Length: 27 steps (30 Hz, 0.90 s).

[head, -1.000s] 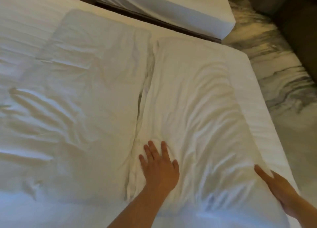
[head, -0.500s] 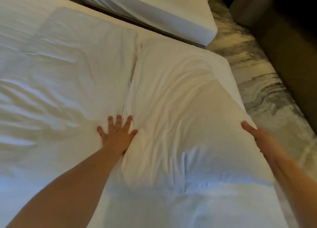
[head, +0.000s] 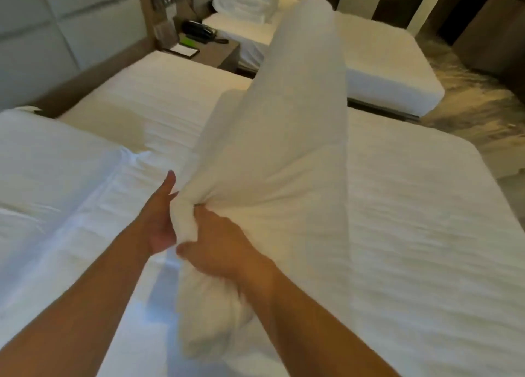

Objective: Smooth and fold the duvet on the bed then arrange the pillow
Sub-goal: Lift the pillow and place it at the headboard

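Observation:
A white pillow (head: 287, 138) stands lifted on its near end above the bed (head: 412, 234), its far end raised toward the second bed. My right hand (head: 218, 246) grips a bunched corner of the pillow from the right. My left hand (head: 160, 214) holds the same bunched corner from the left, thumb pointing up. A second white pillow or folded duvet (head: 56, 183) lies flat on the left part of the bed. The bed sheet on the right shows fine wrinkles.
A second white bed (head: 380, 61) with folded white linen (head: 244, 1) stands beyond. Between the beds a wooden nightstand (head: 218, 55) carries a black phone (head: 200, 33) and a notepad. A padded headboard (head: 56, 30) is at the left, marbled floor (head: 483, 115) at the right.
Both hands came together from flat on the pillow's sides and gathered its near corner. The pillow has been lifted off the bed and stood up. My view swung up toward the headboard.

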Tool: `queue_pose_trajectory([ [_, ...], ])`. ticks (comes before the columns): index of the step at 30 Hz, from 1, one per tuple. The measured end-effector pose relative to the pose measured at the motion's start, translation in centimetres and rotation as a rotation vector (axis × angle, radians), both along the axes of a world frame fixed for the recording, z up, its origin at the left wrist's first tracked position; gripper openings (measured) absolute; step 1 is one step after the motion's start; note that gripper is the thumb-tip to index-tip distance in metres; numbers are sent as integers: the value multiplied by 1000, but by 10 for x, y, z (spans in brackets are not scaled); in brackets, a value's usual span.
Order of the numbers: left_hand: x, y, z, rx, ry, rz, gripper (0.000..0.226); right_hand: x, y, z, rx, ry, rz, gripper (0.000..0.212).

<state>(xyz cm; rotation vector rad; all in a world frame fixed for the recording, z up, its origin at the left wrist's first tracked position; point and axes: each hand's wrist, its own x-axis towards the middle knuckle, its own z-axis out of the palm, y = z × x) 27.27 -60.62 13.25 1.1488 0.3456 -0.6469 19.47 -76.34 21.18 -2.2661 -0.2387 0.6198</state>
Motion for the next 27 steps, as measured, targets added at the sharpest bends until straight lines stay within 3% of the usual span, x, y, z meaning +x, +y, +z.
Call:
queue_pose_trajectory([
  [4,18,43,16,313,-57,-175,76,-24,87,-75,-249,-27,-103,92],
  [7,18,39,-5,434,-85,-190,73,-23,118,-88,-222,12,-115,93],
  [10,22,20,-28,703,-121,-167,93,-33,108,-83,-115,75,-72,85],
  [13,21,-10,-39,965,-204,-159,96,-65,61,-78,-81,-98,-74,65],
  [15,18,-28,-41,1096,-238,-150,89,-86,23,-80,-185,-208,-121,64],
  [20,23,-47,-23,1158,-390,1,33,-121,0,-101,-369,-217,-64,75],
  [24,57,-33,25,1131,-622,179,35,-112,34,-93,-287,-303,-133,70],
  [27,70,-7,10,1161,-594,160,33,-99,53,-84,-242,-210,-56,64],
])
